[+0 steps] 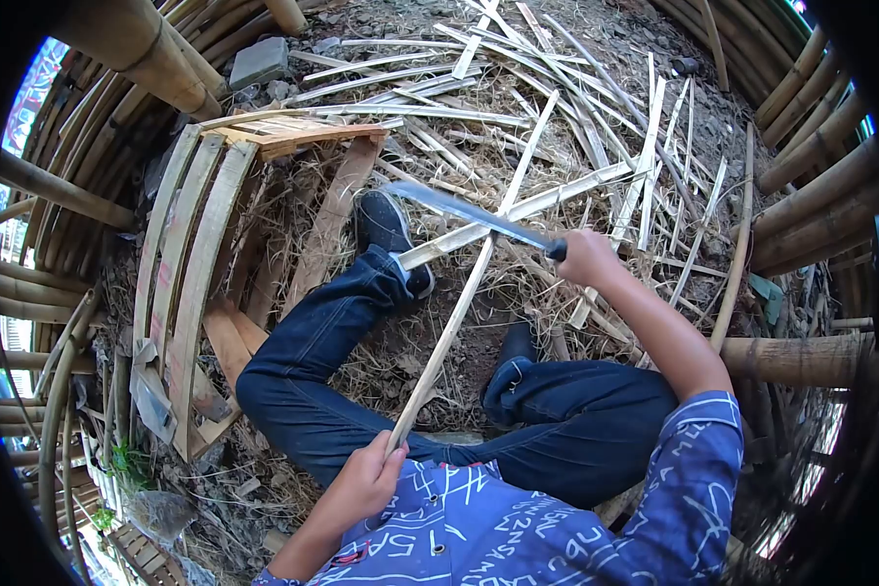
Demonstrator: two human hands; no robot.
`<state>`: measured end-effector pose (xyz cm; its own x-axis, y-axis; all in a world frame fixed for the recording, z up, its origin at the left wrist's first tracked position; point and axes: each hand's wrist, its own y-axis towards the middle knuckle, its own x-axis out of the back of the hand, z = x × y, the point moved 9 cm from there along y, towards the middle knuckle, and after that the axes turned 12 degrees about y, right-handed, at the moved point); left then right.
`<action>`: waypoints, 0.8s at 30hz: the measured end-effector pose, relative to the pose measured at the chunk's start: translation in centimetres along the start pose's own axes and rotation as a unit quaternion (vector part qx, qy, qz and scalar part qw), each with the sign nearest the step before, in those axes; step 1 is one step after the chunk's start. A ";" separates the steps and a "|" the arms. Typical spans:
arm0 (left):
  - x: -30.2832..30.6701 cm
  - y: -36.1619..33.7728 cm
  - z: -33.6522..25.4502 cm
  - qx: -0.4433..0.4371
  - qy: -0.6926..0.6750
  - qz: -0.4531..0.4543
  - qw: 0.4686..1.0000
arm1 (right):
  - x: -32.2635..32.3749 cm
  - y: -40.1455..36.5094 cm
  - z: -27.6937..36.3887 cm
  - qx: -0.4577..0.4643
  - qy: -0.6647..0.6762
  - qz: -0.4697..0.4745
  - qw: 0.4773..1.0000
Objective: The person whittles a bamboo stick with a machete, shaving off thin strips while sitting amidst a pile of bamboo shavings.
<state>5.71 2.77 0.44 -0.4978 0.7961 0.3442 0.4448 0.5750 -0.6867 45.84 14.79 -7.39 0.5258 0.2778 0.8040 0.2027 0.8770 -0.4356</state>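
Hands, two, bare, of a seated person in jeans: left hand (pixel 366 481), fingers curled shut around the near end of a long bamboo strip (pixel 454 322) that runs up and away between the legs toward loose split slats (pixel 596 107) on the ground. The right hand (pixel 586 257) is a closed fist on the handle of a machete (pixel 459 211), blade crossing the strip past its middle; contact cannot be told. Curved bamboo frame (pixel 195 264) lies left of the legs, with thick poles (pixel 811 195) along the right.
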 end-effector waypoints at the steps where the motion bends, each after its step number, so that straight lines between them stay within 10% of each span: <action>1: 0.0 0.1 0.4 0.000 0.000 0.001 1.000 | 0.6 0.5 -1.2 -0.019 0.000 -0.016 1.000; 14: 0.8 1.9 -1.2 -0.021 0.045 -0.030 0.998 | -3.7 -2.2 5.4 0.147 -0.053 0.085 0.984; 24: 0.2 2.7 -1.9 -0.048 0.065 -0.028 0.996 | -1.0 -1.7 -0.6 -0.021 0.081 0.005 0.996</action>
<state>8.22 4.84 -0.16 -0.4256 0.7769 0.4640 0.4916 0.6290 -0.6022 45.45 12.74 -7.70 0.6534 0.2167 0.7253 0.2293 0.8565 -0.4625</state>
